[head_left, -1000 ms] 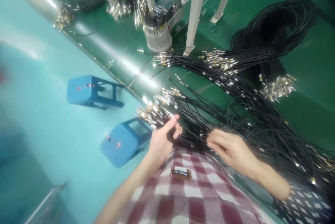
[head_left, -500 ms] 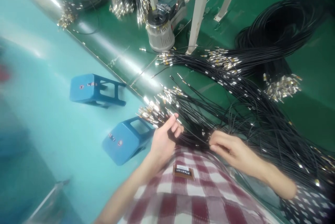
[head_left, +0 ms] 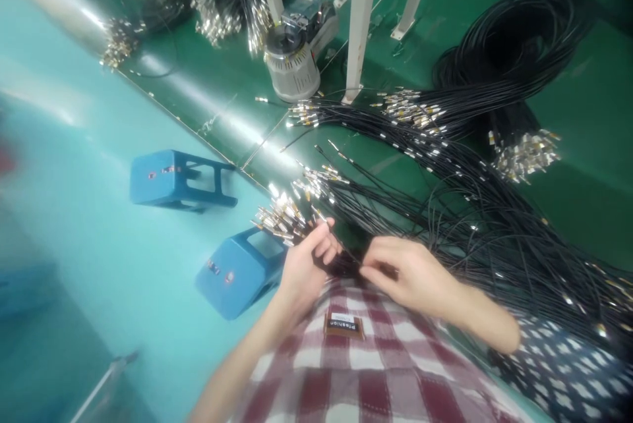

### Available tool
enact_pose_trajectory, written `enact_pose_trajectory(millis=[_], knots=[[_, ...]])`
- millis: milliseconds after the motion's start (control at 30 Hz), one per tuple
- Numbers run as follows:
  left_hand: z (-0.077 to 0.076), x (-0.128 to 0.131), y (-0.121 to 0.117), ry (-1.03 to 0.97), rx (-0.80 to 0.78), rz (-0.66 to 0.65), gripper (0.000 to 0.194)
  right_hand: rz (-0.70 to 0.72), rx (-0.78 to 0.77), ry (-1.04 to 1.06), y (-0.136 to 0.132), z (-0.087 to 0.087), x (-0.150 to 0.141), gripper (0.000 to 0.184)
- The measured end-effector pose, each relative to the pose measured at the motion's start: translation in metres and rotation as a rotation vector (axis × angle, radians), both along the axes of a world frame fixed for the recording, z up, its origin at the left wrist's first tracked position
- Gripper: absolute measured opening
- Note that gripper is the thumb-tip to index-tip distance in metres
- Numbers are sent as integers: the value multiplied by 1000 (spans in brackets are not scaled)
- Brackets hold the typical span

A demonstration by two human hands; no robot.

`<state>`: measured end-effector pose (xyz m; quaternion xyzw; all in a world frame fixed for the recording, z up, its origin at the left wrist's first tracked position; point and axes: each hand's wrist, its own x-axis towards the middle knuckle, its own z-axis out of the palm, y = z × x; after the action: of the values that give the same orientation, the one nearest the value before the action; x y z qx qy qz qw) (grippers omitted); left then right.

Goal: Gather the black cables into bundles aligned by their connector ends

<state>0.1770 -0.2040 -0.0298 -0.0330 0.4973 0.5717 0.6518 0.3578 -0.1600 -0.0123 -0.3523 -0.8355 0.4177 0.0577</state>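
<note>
My left hand (head_left: 307,263) is closed, thumb and forefinger pinching a thin black cable close to its metal connector (head_left: 320,213). From there the cable (head_left: 349,252) runs to my right hand (head_left: 408,273), whose thumb and fingertips are closed on it. Just beyond my left hand fans a bunch of silver and gold cable connectors (head_left: 281,215); whether that hand also grips their bundle is hidden. Many black cables (head_left: 386,202) lie past both hands, with another cluster of connectors (head_left: 319,182) at their ends.
Two blue plastic stools (head_left: 153,179) stand on the left floor. A grey round machine (head_left: 291,70) sits on the green surface beside white metal legs (head_left: 363,21). Coiled black cable (head_left: 455,60) lies at the back right, and more connector bundles (head_left: 217,18) at the back left.
My right hand has moved left, closer to my left hand, along the cable. My left hand keeps its pinch near the connector. The view has shifted slightly.
</note>
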Motion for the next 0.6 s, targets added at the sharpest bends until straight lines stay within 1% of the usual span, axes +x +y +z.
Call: enact_pose_trajectory(millis=[33,100,167,200,300,400,433,500,533,567,600], knots=[[-2,-1,0,-10,3,7,20,36,-6,-29,-3,-5,14,21],[-4,-1,0,-32,12,7,17,50,-26,-71,-5,-13,38,21],[-5,-1,1,-47,16,8,17,8,-34,-69,-5,-17,47,20],[-5,-1,1,-51,15,15,17,-10,-32,-42,-5,-17,45,20],[-4,-1,2,-68,17,36,20,-5,-15,49,-4,-13,22,24],[-4,-2,0,-51,33,-3,26,35,-31,30,4,-10,-5,29],[-5,-3,-1,-38,34,-24,26,74,-77,17,9,-11,-11,31],[-7,-6,-3,-32,28,-64,22,128,-236,-4,28,-18,-20,38],[-8,-8,-3,-45,30,-75,21,99,-287,-30,39,-25,-25,41],[-10,-9,-3,-64,41,-75,21,23,-305,-78,52,-34,-31,43],[-12,-10,-3,-84,61,-65,20,-94,-277,-146,63,-44,-38,43]])
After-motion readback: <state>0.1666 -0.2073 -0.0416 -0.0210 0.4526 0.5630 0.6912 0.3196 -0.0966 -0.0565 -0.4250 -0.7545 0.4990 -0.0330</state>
